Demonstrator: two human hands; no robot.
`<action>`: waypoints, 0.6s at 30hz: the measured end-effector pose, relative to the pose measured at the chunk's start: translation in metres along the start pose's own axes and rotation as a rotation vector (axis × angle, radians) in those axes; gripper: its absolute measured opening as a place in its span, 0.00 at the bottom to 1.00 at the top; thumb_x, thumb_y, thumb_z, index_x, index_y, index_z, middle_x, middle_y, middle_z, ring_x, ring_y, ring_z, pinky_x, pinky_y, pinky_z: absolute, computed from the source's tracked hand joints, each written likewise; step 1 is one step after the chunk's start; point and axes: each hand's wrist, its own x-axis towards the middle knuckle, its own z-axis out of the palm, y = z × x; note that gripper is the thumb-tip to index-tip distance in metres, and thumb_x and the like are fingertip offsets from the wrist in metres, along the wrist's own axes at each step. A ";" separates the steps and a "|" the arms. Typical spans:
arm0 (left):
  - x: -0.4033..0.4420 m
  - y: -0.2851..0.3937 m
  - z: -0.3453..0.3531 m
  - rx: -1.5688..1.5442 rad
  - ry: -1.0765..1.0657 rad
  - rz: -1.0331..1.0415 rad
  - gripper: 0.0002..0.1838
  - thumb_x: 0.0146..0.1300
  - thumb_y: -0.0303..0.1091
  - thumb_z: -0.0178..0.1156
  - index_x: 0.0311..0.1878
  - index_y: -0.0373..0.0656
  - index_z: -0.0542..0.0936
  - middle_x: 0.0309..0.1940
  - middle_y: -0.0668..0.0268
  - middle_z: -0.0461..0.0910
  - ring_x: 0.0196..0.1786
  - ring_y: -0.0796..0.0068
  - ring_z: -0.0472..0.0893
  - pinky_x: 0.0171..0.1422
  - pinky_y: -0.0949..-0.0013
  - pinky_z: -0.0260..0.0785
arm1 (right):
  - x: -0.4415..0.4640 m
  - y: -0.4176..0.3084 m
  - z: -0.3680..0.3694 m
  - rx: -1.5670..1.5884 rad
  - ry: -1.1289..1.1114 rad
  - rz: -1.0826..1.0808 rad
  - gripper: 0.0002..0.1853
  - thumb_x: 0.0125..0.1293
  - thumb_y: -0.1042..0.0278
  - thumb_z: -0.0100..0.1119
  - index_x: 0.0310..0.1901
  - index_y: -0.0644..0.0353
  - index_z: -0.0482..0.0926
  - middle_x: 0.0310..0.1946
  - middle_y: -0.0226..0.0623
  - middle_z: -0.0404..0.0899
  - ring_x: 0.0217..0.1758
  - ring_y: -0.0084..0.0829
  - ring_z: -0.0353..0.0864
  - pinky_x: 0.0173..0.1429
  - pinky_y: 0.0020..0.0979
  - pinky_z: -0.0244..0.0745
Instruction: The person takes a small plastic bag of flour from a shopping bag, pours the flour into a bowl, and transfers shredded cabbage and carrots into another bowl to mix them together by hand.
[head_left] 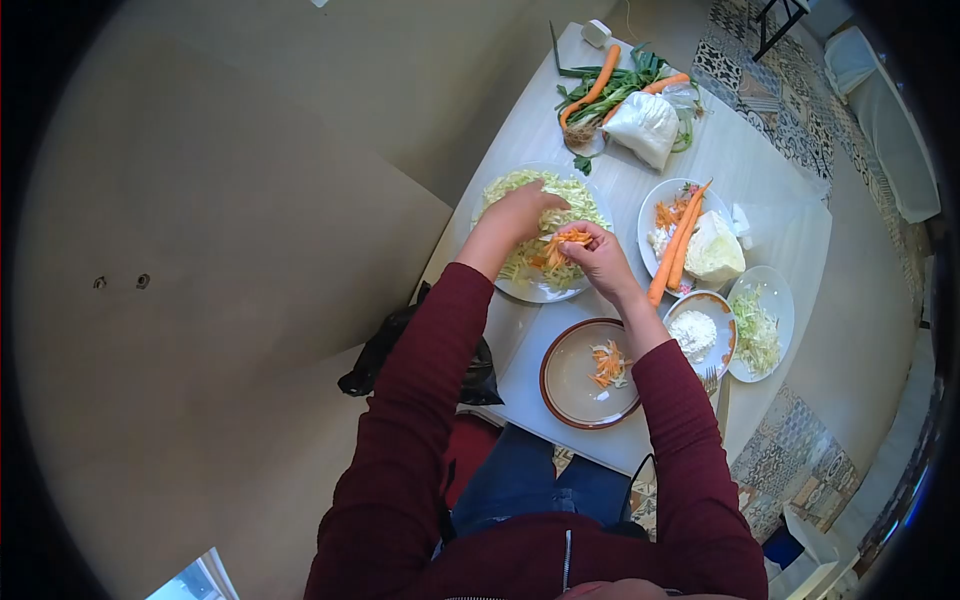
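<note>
Pinching carrot shreds (566, 239) in the right hand (598, 254) over cabbage (584, 204); reaching across with the left hand (524, 212), with grip unclear; seemingly adding shreds, calling for loosening the pinch.

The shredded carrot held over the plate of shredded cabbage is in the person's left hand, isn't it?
Not quite: it is the right hand that holds the shredded carrot, as the head view shows. It is indeed held over the plate of shredded cabbage.
</note>
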 end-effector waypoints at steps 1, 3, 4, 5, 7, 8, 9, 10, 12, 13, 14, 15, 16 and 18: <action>0.000 -0.001 0.001 -0.001 0.009 0.005 0.38 0.44 0.14 0.61 0.58 0.65 0.77 0.69 0.50 0.62 0.67 0.54 0.68 0.67 0.61 0.65 | -0.003 -0.002 0.000 0.041 -0.001 -0.009 0.12 0.61 0.74 0.62 0.46 0.60 0.78 0.37 0.29 0.80 0.36 0.16 0.77 0.40 0.19 0.73; -0.001 -0.002 0.003 -0.002 0.026 0.015 0.38 0.43 0.14 0.61 0.58 0.65 0.77 0.69 0.51 0.62 0.67 0.54 0.67 0.68 0.61 0.64 | -0.010 -0.009 0.001 0.103 -0.012 -0.031 0.11 0.61 0.74 0.62 0.46 0.60 0.78 0.39 0.30 0.80 0.38 0.17 0.78 0.41 0.21 0.74; -0.001 -0.003 0.003 -0.004 0.019 0.016 0.39 0.43 0.13 0.61 0.58 0.65 0.77 0.69 0.51 0.61 0.68 0.54 0.67 0.68 0.61 0.64 | -0.017 -0.014 0.001 0.123 -0.022 -0.042 0.11 0.60 0.75 0.62 0.45 0.60 0.78 0.40 0.31 0.80 0.39 0.18 0.78 0.41 0.21 0.74; 0.000 -0.003 0.002 -0.006 0.012 0.015 0.39 0.43 0.13 0.60 0.58 0.65 0.77 0.69 0.51 0.61 0.68 0.54 0.67 0.68 0.61 0.64 | -0.026 -0.019 0.001 0.142 -0.033 -0.053 0.11 0.60 0.75 0.62 0.45 0.60 0.78 0.41 0.32 0.80 0.40 0.19 0.78 0.42 0.21 0.74; -0.001 -0.002 0.001 -0.013 0.010 0.017 0.39 0.43 0.12 0.60 0.58 0.64 0.77 0.69 0.51 0.62 0.68 0.54 0.66 0.69 0.62 0.63 | -0.052 -0.027 -0.002 0.153 -0.054 -0.012 0.12 0.59 0.75 0.63 0.45 0.61 0.78 0.41 0.33 0.81 0.40 0.20 0.78 0.43 0.22 0.75; -0.002 -0.001 0.000 -0.016 0.013 0.019 0.39 0.43 0.12 0.60 0.58 0.64 0.77 0.68 0.52 0.62 0.68 0.54 0.66 0.69 0.62 0.63 | -0.067 -0.029 -0.005 0.158 -0.065 0.007 0.12 0.58 0.75 0.63 0.44 0.61 0.78 0.41 0.33 0.81 0.39 0.20 0.78 0.43 0.23 0.75; -0.002 -0.001 -0.002 -0.019 0.016 0.022 0.38 0.43 0.12 0.60 0.58 0.63 0.77 0.68 0.52 0.63 0.68 0.55 0.66 0.69 0.62 0.63 | -0.083 -0.029 -0.008 0.116 -0.095 0.014 0.11 0.58 0.76 0.64 0.44 0.61 0.78 0.41 0.33 0.81 0.40 0.20 0.79 0.44 0.24 0.75; 0.000 -0.001 -0.004 -0.032 -0.008 0.027 0.38 0.43 0.12 0.60 0.57 0.63 0.77 0.67 0.52 0.64 0.68 0.55 0.66 0.69 0.62 0.63 | -0.099 -0.029 -0.012 0.074 -0.125 0.021 0.11 0.57 0.76 0.64 0.43 0.61 0.78 0.41 0.32 0.81 0.41 0.21 0.79 0.44 0.25 0.76; 0.004 -0.004 -0.011 -0.059 -0.058 0.037 0.38 0.42 0.12 0.61 0.57 0.63 0.78 0.67 0.53 0.65 0.68 0.55 0.66 0.69 0.62 0.63 | -0.126 -0.039 -0.017 -0.111 -0.218 0.186 0.11 0.57 0.74 0.65 0.43 0.61 0.79 0.38 0.32 0.82 0.41 0.21 0.80 0.44 0.26 0.76; 0.005 -0.003 -0.015 -0.066 -0.076 0.039 0.38 0.42 0.13 0.62 0.57 0.63 0.78 0.66 0.54 0.66 0.68 0.55 0.66 0.69 0.61 0.63 | -0.136 -0.045 -0.017 -0.204 -0.264 0.269 0.12 0.57 0.74 0.65 0.43 0.61 0.80 0.37 0.31 0.82 0.41 0.21 0.80 0.44 0.26 0.76; 0.006 -0.002 -0.020 -0.072 -0.093 0.041 0.37 0.42 0.13 0.62 0.56 0.63 0.78 0.65 0.54 0.68 0.68 0.56 0.66 0.69 0.61 0.64 | -0.143 -0.047 -0.015 -0.371 -0.275 0.327 0.13 0.56 0.72 0.66 0.44 0.61 0.80 0.36 0.33 0.82 0.41 0.23 0.81 0.44 0.27 0.76; 0.007 -0.003 -0.022 -0.078 -0.113 0.044 0.37 0.42 0.13 0.63 0.56 0.63 0.78 0.64 0.55 0.69 0.68 0.56 0.66 0.69 0.61 0.64 | -0.149 -0.047 -0.014 -0.535 -0.283 0.383 0.15 0.56 0.70 0.67 0.45 0.60 0.81 0.36 0.35 0.83 0.41 0.25 0.82 0.44 0.29 0.76; 0.008 -0.004 -0.023 -0.071 -0.119 0.038 0.37 0.42 0.14 0.63 0.56 0.63 0.78 0.64 0.55 0.68 0.68 0.56 0.66 0.69 0.61 0.64 | -0.155 -0.048 -0.013 -0.698 -0.288 0.440 0.16 0.55 0.68 0.68 0.46 0.59 0.81 0.36 0.36 0.84 0.41 0.28 0.83 0.44 0.30 0.76; 0.011 -0.005 -0.022 -0.057 -0.133 0.032 0.37 0.42 0.14 0.64 0.56 0.63 0.78 0.64 0.55 0.68 0.67 0.56 0.67 0.69 0.61 0.64 | -0.163 -0.048 -0.010 -0.893 -0.294 0.392 0.19 0.53 0.65 0.70 0.48 0.57 0.80 0.37 0.41 0.83 0.41 0.36 0.83 0.45 0.34 0.75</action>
